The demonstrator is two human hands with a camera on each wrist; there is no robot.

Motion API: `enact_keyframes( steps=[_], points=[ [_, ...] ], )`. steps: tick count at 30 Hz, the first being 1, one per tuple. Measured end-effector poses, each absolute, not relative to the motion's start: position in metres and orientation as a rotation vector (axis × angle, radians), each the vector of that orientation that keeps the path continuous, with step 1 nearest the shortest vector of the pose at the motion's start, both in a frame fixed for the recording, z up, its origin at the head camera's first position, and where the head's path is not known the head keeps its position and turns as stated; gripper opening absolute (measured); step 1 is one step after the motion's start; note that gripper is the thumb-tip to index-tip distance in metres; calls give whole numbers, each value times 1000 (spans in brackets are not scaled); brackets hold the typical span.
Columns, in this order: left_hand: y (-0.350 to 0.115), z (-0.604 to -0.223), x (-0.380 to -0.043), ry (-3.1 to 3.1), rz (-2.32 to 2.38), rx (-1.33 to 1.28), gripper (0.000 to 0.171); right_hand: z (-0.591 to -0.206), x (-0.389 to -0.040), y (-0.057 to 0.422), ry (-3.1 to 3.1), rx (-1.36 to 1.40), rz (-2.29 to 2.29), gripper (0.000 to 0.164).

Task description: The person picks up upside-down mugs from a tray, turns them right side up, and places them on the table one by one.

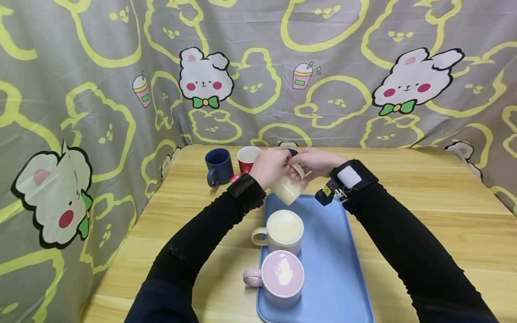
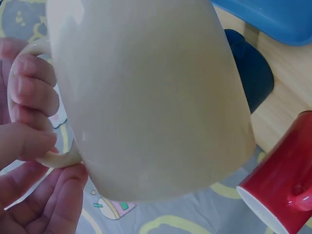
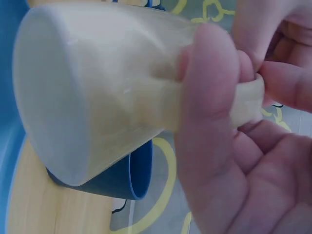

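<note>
Both hands hold a cream mug [image 1: 286, 190] in the air, tilted, above the far end of a blue tray [image 1: 331, 251]. My right hand [image 1: 317, 162] grips its handle, and the thumb [image 3: 207, 97] lies across that handle in the right wrist view. My left hand [image 1: 269, 167] comes in from the other side and pinches the handle's outer edge. On the tray's left side stand a second cream mug [image 1: 285, 229] and, nearer, a pink mug [image 1: 282, 276], both upright with handles to the left.
Behind the left hand, a navy mug [image 1: 219, 163] and a red mug [image 1: 247, 157] stand on the wooden table [image 1: 190, 215]. Another dark blue mug [image 1: 292, 153] is mostly hidden behind the hands. A patterned cloth curtain [image 1: 258, 103] borders the table's back and sides.
</note>
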State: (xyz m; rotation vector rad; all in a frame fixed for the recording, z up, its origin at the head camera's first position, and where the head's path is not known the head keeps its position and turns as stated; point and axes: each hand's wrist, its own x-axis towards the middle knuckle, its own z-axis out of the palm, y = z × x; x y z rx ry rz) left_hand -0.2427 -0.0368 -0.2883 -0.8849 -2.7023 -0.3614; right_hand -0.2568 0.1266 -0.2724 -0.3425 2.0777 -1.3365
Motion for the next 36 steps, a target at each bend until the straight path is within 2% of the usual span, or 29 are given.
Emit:
enact_keyframes(
  steps=[4,9,16,19,27,36],
  points=[
    [-37,-287,-241,-2663,-347,-922,4,-272,-256,125,2079,-281,-1332,25],
    [-39,-285,-242,-2601,-412,-1002,7,-273,-249,124,2239,-264,-1323,39],
    [-64,-272,-224,-2705,-670,-1084,34,-278,-238,143,2332,-269,-1387,44],
    [-84,-273,-208,-2710,-720,-1055,36,-283,-234,160,2321,-236,-1476,46],
    [-129,-322,-171,-2778,-746,-1016,28,-314,-229,197,2133,-113,-1937,52],
    [-152,-366,-138,-2837,-1092,-931,36,-361,-237,201,2145,138,-2192,47]
  ],
)
